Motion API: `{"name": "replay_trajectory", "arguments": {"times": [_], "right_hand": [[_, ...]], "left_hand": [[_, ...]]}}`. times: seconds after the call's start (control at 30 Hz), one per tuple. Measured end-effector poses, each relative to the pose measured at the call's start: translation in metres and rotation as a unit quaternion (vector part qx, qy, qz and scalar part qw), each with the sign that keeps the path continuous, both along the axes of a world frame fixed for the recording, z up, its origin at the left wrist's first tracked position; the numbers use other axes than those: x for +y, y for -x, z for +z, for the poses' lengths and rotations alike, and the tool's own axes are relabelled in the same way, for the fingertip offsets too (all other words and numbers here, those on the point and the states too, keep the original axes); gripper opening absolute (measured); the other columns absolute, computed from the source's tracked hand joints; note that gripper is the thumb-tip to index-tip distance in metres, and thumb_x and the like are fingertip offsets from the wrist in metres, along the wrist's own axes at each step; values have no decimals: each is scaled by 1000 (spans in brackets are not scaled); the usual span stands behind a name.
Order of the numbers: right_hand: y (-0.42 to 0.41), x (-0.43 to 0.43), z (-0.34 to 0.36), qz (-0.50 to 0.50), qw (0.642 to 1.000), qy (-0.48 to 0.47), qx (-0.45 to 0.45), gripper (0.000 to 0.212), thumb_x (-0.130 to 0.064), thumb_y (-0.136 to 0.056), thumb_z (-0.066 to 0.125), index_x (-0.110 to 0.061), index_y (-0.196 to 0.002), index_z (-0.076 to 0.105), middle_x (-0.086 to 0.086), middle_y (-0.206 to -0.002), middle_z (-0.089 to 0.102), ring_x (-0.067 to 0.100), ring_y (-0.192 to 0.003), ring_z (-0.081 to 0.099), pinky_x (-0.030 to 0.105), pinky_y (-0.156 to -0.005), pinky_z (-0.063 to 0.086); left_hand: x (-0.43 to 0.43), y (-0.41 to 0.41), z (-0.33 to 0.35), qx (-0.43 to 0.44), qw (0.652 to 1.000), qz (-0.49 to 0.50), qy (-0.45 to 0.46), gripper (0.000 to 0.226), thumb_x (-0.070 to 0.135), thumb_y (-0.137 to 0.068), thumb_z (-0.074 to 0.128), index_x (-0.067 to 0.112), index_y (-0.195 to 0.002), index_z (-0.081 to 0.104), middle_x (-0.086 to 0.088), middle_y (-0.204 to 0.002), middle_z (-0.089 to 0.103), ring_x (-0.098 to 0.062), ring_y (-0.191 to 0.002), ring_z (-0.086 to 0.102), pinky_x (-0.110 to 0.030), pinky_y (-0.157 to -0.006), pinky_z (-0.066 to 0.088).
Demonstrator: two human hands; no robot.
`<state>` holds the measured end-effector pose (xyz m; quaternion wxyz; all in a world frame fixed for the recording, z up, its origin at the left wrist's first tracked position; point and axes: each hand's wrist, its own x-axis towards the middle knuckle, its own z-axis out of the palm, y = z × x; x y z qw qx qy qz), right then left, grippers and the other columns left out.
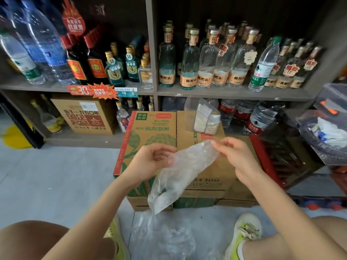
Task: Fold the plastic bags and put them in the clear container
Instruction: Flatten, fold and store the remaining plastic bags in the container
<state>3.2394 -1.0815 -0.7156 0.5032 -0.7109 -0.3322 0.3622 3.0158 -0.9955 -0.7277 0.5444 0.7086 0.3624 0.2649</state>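
Here, crinkly translucent plastic bag [184, 169].

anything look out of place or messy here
A lone water bottle stands among the liquor bottles on the right shelf; it looks misplaced. A heap of loose bags lies on the floor between the shoes. The held bag is just crumpled, with no tear showing.

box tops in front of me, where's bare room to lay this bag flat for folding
The green-printed box top, left of the clear container, is bare. The brown box is free only on the near side of the container. The grey floor left of the boxes is open too. Crowded: the bottle shelves, and the bag pile between the shoes.
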Motion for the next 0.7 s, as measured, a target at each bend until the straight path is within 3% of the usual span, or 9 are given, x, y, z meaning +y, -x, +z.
{"name": "replay_trajectory", "arguments": {"times": [0.07, 0.3, 0.37, 0.43, 0.53, 0.6, 0.63, 0.7], "right_hand": [[-3, 0, 0, 10, 999, -11, 30, 17, -24, -86, 68, -10, -78, 63, 3, -85, 67, 16, -86, 61, 35, -90, 48], [-8, 4, 6, 34, 999, -40, -2, 27, -16, -84, 70, -11, -68, 49, 3, -63, 61, 9, -57, 58, 27, -62, 46], [-6, 5, 10, 38, 998, -54, -2, 24, -16, -83, 71, -11, -69, 52, 2, -64, 62, 9, -58, 60, 23, -58, 45], [3, 6, 13, 45, 997, -56, -20, 23, -20, -82, 72, -10, -72, 55, 10, -70, 66, 17, -65, 64, 24, -59, 49], [23, 10, 16, 52, 993, -62, -91, 27, -27, -78, 76, -13, -69, 55, 21, -75, 64, 32, -67, 62, 39, -65, 51], [33, 13, 15, 51, 986, -86, -130, 32, -31, -76, 78, -18, -63, 51, 3, -56, 55, 20, -53, 49, 35, -57, 42], [37, 14, 15, 46, 984, -96, -145, 34, -32, -75, 78, -19, -61, 49, -7, -50, 48, 11, -50, 42, 29, -55, 37], [40, 15, 15, 31, 982, -112, -152, 35, -34, -74, 78, -20, -61, 49, -13, -46, 42, 4, -48, 36, 23, -54, 33]], "left_hand": [[7, 4, 2, -1, 999, -19, 28, 36, -9, -77, 71, 18, -99, 68, 1, -90, 73, -13, -85, 69, -23, -81, 55], [26, 19, 2, -3, 998, 5, 59, 38, -18, -85, 55, 14, -102, 66, -3, -91, 74, -19, -90, 69, -23, -79, 54], [24, 20, 3, -16, 997, 47, 56, 30, -8, -89, 57, 16, -105, 66, 0, -96, 73, -17, -96, 67, -25, -85, 53], [12, 12, 12, 6, 998, 62, 30, 23, 20, -88, 66, 22, -111, 65, 9, -105, 70, -6, -101, 64, -24, -91, 48], [-10, -10, 27, 62, 998, 16, -23, 63, 58, -71, 62, 27, -125, 56, 16, -113, 61, -1, -105, 58, -24, -92, 46], [-20, -23, 28, 78, 996, -1, -47, 74, 62, -64, 64, 29, -130, 51, 16, -111, 56, -1, -104, 55, -21, -91, 44], [-22, -27, 26, 90, 994, 0, -59, 74, 61, -64, 67, 31, -130, 50, 15, -109, 55, 0, -101, 53, -18, -88, 42], [-23, -30, 20, 95, 993, 20, -71, 64, 49, -70, 76, 32, -126, 52, 11, -101, 55, -1, -92, 52, -13, -80, 40]]}}
